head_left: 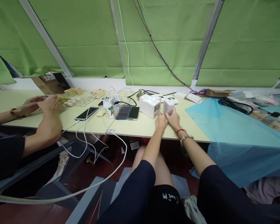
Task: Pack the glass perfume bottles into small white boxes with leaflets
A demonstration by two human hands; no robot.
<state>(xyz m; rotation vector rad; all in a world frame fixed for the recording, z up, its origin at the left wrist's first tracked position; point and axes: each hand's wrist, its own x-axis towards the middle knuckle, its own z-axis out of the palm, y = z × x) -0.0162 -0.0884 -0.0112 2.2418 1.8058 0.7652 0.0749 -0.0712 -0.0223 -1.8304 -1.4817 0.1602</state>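
Observation:
Both my hands rest on the pale table (140, 126) and meet at a small white box (168, 106) that stands upright. My left hand (161, 121) is closed, its fingers curled at the box's lower left. My right hand (173, 119) grips the box from the right and below; its wrist carries a red string and a bead bracelet. Just left of the box stands a cluster of similar white boxes (150, 105).
A co-worker's hands (46, 104) work at the table's left end near cardboard boxes (50, 83). Phones (86, 113), a white bottle (109, 109), chargers and white cables lie in the middle. A blue cloth (226, 124) covers the right side, with a black cable (235, 105) on it.

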